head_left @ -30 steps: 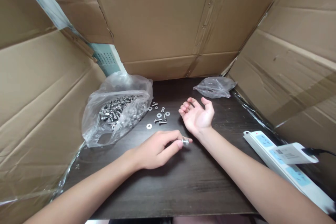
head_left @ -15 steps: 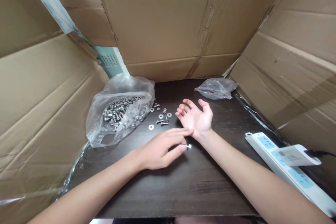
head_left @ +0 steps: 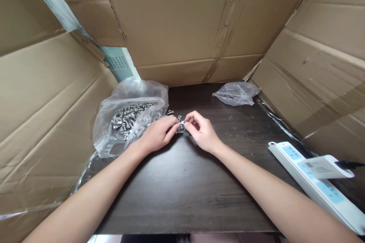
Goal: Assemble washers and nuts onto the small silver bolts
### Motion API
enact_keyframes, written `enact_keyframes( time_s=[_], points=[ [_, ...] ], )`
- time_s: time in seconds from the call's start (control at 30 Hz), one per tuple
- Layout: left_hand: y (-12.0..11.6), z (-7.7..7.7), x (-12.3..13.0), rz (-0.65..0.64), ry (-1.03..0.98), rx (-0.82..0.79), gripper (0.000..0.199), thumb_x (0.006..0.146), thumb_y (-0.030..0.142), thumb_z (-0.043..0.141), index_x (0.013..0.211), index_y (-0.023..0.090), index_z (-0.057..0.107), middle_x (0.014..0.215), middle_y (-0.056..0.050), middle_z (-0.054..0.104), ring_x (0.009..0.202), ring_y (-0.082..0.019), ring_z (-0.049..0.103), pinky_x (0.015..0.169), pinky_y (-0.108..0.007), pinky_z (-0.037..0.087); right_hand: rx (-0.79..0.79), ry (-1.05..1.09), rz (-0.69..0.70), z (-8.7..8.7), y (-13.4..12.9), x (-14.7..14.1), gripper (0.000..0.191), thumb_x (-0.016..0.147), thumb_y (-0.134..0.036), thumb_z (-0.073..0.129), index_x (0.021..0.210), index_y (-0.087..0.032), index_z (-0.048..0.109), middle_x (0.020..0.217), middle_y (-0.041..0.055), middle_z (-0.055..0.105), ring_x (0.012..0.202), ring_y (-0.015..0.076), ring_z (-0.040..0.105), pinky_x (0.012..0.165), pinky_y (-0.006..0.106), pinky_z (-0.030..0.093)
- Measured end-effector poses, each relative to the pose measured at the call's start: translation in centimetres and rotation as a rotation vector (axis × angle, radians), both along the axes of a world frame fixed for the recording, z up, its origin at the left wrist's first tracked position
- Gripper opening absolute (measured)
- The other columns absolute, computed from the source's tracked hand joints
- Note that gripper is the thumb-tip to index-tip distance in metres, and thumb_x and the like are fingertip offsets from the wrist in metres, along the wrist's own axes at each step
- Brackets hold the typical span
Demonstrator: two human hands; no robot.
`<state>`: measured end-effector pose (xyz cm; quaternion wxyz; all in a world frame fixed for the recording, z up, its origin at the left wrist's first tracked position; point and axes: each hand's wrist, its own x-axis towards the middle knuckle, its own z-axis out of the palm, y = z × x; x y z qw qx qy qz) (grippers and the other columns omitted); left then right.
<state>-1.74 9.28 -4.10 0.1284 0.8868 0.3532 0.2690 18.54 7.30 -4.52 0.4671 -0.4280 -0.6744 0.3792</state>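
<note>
My left hand (head_left: 160, 131) is closed in a pinch on a small silver bolt (head_left: 181, 122), whose bright end sticks out to the right of the fingertips. My right hand (head_left: 204, 133) meets it from the other side, thumb and forefinger pinched close at the end of the bolt. Whatever these right fingers grip is too small to make out. Just behind and beneath the fingertips lie a few loose bolts (head_left: 170, 112) and a ring-shaped nut or washer (head_left: 179, 117), partly covered by my hands.
An open clear plastic bag (head_left: 104, 121) full of bolts (head_left: 127, 119) stands left of my left hand. Another clear bag (head_left: 238, 94) lies at the back right. A white power strip (head_left: 291, 152) with a plug runs along the right. Cardboard walls (head_left: 173, 26) enclose the dark table (head_left: 182, 197).
Both hands have moved away from me and come together over the loose hardware. My right hand, earlier open palm up, has turned over and closed to a pinch. The left still holds the bolt.
</note>
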Motion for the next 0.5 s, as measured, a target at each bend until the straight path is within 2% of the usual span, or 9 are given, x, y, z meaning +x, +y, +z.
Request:
enact_keyframes(
  time_s=[0.27,0.5],
  points=[
    [0.08,-0.74,0.27,0.01,0.032,0.049,0.029,0.108,0.034,0.039,0.099,0.018,0.061,0.089,-0.005,0.063,0.084,-0.019,0.058,0.077,-0.03,0.044,-0.003,-0.101,0.068,-0.14,0.3,0.25,0.016,0.092,-0.032,0.056,0.084,-0.019,0.058,0.071,-0.0016,0.055,0.065,0.0132,0.049,0.062,0.026,0.037],
    [0.01,-1.03,0.45,-0.014,-0.003,0.117,0.028,0.108,0.031,0.041,0.098,0.017,0.062,0.087,-0.005,0.064,0.083,-0.018,0.059,0.075,-0.029,0.045,0.022,-0.185,0.078,-0.14,0.36,0.22,0.034,0.098,-0.038,0.044,0.071,-0.019,0.049,0.064,-0.0019,0.048,0.062,0.0133,0.044,0.062,0.027,0.034]
  ],
)
